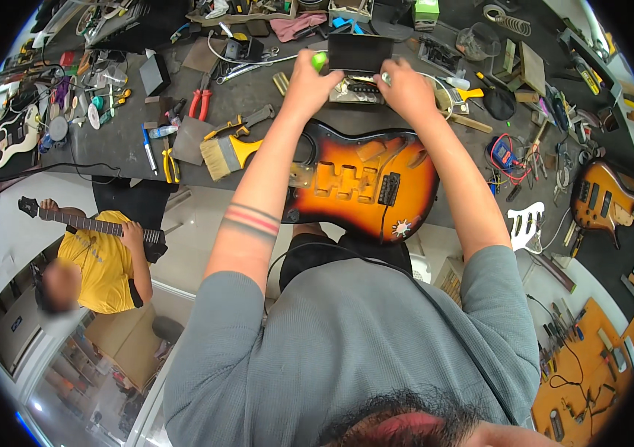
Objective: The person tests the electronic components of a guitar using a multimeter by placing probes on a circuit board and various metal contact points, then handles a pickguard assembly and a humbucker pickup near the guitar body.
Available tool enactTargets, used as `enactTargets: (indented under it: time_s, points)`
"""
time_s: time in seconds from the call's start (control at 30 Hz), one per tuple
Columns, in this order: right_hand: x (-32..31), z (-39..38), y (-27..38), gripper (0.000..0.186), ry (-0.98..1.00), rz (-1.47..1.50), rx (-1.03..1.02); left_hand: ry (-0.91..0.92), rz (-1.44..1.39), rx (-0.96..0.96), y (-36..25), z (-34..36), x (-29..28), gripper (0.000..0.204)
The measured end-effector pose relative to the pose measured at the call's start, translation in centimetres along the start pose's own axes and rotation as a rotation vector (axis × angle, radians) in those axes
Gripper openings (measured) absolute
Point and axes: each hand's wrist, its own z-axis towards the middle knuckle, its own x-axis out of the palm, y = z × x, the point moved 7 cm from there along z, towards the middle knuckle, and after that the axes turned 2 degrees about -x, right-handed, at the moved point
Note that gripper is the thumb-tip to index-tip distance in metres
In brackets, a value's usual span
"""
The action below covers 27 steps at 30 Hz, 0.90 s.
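Across the bench's far side, my left hand [311, 86] is closed, with a bright green object [319, 61] between thumb and index finger. My right hand [410, 91] is closed too, with a small pale tip at its fingers; the rest is hidden. Between both hands stands a dark case with a raised black panel [361, 54]. Below the panel lie metallic parts and a dark strip [364, 88]. Nearer me, under my forearms, rests a sunburst guitar body [365, 179], its routed cavities bare and a black bridge [389, 188] fitted.
Left of my arm lie a wide paintbrush [221, 157], red-handled pliers [200, 100] and yellow-handled pliers [171, 165]. To the right are another brush [466, 94], a blue meter with wires [505, 152] and another guitar body [598, 195]. A person in yellow [104, 268] holds a guitar neck at left.
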Motion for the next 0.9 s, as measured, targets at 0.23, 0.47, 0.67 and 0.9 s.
enactTargets:
  time_s: [0.23, 0.47, 0.67, 0.9]
  points:
    - [1.2, -2.6, 0.5, 0.028, -0.034, 0.052, 0.015, 0.058, 0.117, -0.030, -1.8, 2.3, 1.6, 0.056]
    - [1.1, -2.3, -0.1, 0.016, 0.005, 0.176, -0.068, -0.056, 0.106, -0.085, -2.2, 0.0, 0.7, 0.049]
    - [-1.7, -3.6, 0.4, 0.011, -0.046, 0.241, -0.052, -0.165, 0.018, -0.062, -3.3, -2.1, -0.5, 0.044]
    - [-2.9, -4.4, 3.0, 0.008, -0.027, 0.432, -0.233, -0.221, -0.019, -0.008, -3.8, -4.7, -2.3, 0.038]
